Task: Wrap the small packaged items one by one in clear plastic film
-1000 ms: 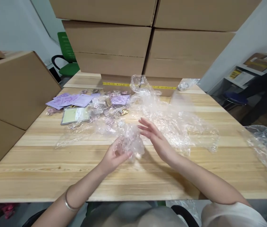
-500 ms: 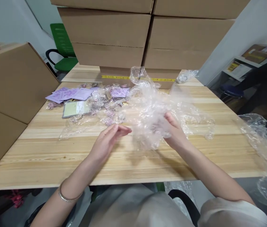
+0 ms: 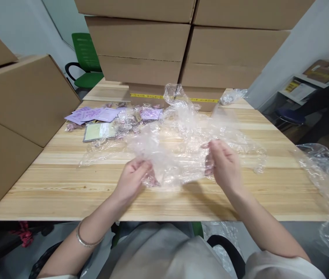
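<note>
A clear, crinkled plastic bag stretches between my two hands just above the wooden table. My left hand pinches its left side, fingers closed, a bracelet on that wrist. On the other side my right hand grips it between thumb and curled fingers. Behind the hands lies more crumpled clear plastic, overlapping the bag, so where one ends and the other begins is hard to tell. Left of it sits a pile of small plastic-wrapped items, with purple cards and a flat greenish packet.
Large cardboard boxes are stacked at the table's back, and another box stands on the left. Clear plastic wrap hangs at the right edge. A green chair is behind, and a person's dark-clothed leg shows at right.
My left hand has closed on the plastic bag, which was bunched near my right hand and is now spread between both. The whole view has shifted slightly.
</note>
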`<state>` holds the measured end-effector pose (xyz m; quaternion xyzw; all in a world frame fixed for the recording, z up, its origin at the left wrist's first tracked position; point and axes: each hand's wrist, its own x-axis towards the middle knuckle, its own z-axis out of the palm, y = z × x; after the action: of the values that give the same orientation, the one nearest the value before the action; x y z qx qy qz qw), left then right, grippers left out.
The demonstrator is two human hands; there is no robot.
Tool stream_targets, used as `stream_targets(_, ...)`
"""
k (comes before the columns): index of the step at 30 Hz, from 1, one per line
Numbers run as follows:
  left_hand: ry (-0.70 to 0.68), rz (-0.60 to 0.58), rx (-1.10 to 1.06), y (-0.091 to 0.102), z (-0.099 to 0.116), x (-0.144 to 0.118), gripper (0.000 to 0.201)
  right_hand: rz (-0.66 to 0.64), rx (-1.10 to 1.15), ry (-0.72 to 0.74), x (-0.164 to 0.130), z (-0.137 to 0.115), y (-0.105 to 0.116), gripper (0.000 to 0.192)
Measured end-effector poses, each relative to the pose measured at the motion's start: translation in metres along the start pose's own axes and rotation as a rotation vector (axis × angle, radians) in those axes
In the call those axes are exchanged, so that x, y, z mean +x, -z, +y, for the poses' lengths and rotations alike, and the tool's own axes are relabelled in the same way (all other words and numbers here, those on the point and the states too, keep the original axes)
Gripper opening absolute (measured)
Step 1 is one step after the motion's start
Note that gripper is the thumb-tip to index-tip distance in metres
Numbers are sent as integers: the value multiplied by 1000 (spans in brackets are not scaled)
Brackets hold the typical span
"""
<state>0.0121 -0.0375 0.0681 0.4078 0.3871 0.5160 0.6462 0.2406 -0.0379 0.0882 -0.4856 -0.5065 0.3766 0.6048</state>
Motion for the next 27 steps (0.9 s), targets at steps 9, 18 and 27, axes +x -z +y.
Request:
stream_targets(9, -45, 114, -312, 38, 28, 1, 21, -1083, 6, -358, -27, 21, 37, 67)
stream_targets(18, 315, -409, -446, 36, 22, -18, 43, -932, 771, -761, -25, 68, -35, 84)
stream_targets(27, 251, -27, -159, 52, 31, -6, 60, -277, 672, -755, -10, 47, -35, 30)
